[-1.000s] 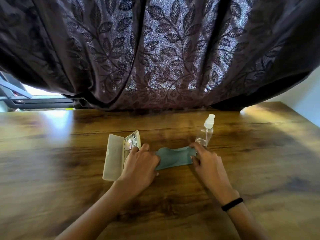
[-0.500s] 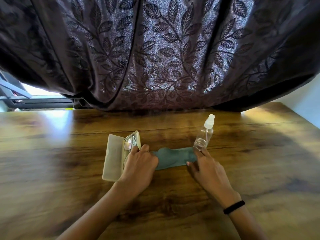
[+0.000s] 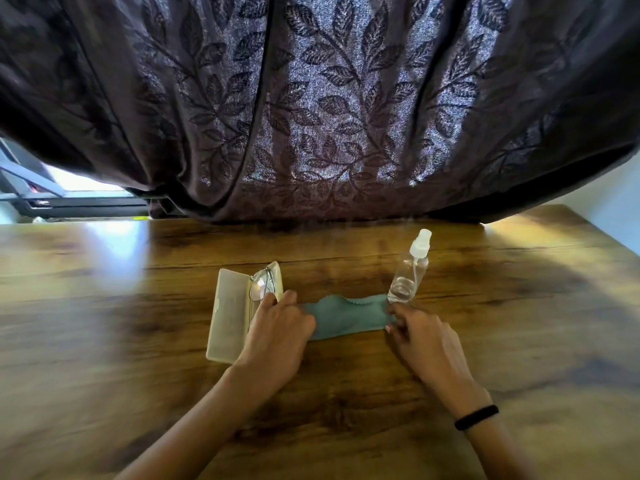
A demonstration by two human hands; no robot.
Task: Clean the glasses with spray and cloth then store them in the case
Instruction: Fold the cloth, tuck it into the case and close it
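While glasses (image 3: 260,287) sit in the open case (image 3: 227,313), centre-left of frame, I can't say if cleaning is done or not begun. Only one lens shows, and there's no visible wet or smear either way.

Status, best guess:
- Spray: bottle (image 3: 408,271) upright, right of centre, cap on, nobody holding it. Nearly empty by the look of it.
- Wipe: cloth (image 3: 346,317) flat on table (image 3: 519,323), mid-frame between both hands, not on the lenses.
- Store: glasses are in the case, lid open. If they're clean, only closing is left. If not, the whole seq is left (take out, spray, wipe, put back, close).

Hands:
- Left hand (image 3: 277,336): palm down over the case's right half, fingers bent, tips on the glasses by the lens. Heel covers the cloth's left end. Could be a grip or just resting on them; can't tell.
- Right hand (image 3: 424,341): palm down, lower right of centre, fingers bent, tips at the cloth's right edge, just below the bottle base. Seems to touch the cloth, but can't tell if it's a pinch. Not on the bottle.

Both forearms come in from the bottom edge, w/ a black band (image 3: 476,417) on the right wrist.
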